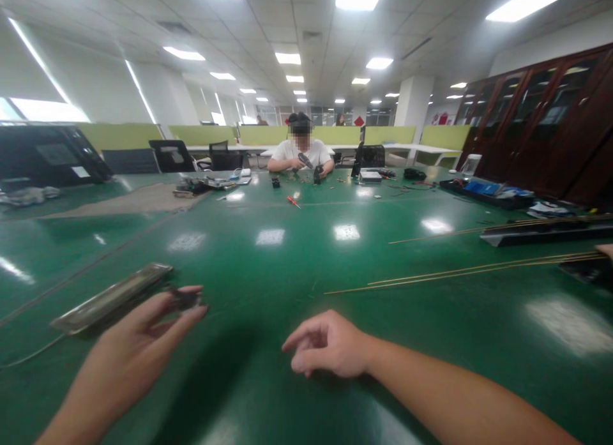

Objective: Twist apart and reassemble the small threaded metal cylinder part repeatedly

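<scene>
My left hand [138, 343] is closed, with a small dark part [186, 299] pinched between thumb and fingers. The part is blurred, and I cannot make out its kind. Just beyond that hand, a long, narrow, shiny tray-like piece [112, 296] lies at a slant on the green table [258, 272]. My right hand [330, 346] hovers over the table in front of me, fingers loosely curled. A gap shows between its thumb and index finger, and nothing is visible in it.
Thin brass-coloured rods [431, 274] stretch in from the right, near a dark channel [527, 231] and the edge of another hand [606, 249]. A red screwdriver [293, 202] lies farther off. Across the table, a person [301, 151] handles a power tool. A cable [33, 354] runs at left.
</scene>
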A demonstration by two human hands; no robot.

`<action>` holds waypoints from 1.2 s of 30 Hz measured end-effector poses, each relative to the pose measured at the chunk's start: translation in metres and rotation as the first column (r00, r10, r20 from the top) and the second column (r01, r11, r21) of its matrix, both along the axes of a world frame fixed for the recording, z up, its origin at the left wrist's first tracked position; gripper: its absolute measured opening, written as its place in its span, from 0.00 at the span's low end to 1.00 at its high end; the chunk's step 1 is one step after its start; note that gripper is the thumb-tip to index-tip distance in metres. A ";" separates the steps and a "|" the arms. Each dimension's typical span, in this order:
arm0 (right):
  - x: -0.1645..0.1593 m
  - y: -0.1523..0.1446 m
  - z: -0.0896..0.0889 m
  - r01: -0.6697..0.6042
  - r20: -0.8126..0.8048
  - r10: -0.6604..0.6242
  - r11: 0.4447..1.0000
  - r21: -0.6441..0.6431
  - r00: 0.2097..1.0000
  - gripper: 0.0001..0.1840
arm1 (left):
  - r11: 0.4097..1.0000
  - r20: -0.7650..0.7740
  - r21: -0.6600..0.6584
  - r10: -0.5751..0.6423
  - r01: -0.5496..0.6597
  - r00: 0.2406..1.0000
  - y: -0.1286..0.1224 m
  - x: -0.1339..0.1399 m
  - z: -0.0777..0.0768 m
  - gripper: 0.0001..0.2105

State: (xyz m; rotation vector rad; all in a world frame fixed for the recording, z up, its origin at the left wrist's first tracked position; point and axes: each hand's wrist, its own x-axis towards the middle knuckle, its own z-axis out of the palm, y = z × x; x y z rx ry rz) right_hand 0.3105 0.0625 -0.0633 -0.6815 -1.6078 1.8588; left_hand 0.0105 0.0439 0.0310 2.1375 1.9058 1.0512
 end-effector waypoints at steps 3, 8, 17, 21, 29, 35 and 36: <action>0.002 0.006 -0.001 0.195 -0.114 -0.192 0.981 0.020 0.975 0.32 | 0.955 -0.044 -0.036 -0.297 0.296 0.954 0.016 0.054 -0.006 0.18; 0.006 0.008 0.000 0.327 -0.088 -0.316 0.930 0.166 0.945 0.36 | 0.849 -0.210 -0.127 -0.528 0.513 0.823 0.023 0.103 -0.031 0.11; 0.003 -0.007 0.003 0.204 0.160 -0.297 0.880 0.429 0.942 0.27 | 0.749 0.017 -0.280 -0.622 0.601 0.783 0.011 0.095 -0.052 0.07; 0.005 -0.007 0.006 0.318 0.140 -0.425 0.824 0.470 0.894 0.25 | 0.793 0.021 -0.268 -0.563 0.547 0.826 0.011 0.095 -0.056 0.12; 0.007 -0.006 0.013 0.242 0.217 -0.464 0.740 0.627 0.859 0.15 | 0.853 0.043 -0.197 -0.485 0.483 0.874 0.012 0.095 -0.066 0.17; 0.008 -0.009 0.016 0.233 0.219 -0.478 0.717 0.657 0.851 0.13 | 0.868 0.043 -0.171 -0.466 0.466 0.884 0.012 0.100 -0.064 0.16; 0.007 -0.009 0.016 0.231 0.221 -0.481 0.713 0.662 0.848 0.12 | 0.867 0.055 -0.180 -0.464 0.465 0.884 0.012 0.100 -0.063 0.16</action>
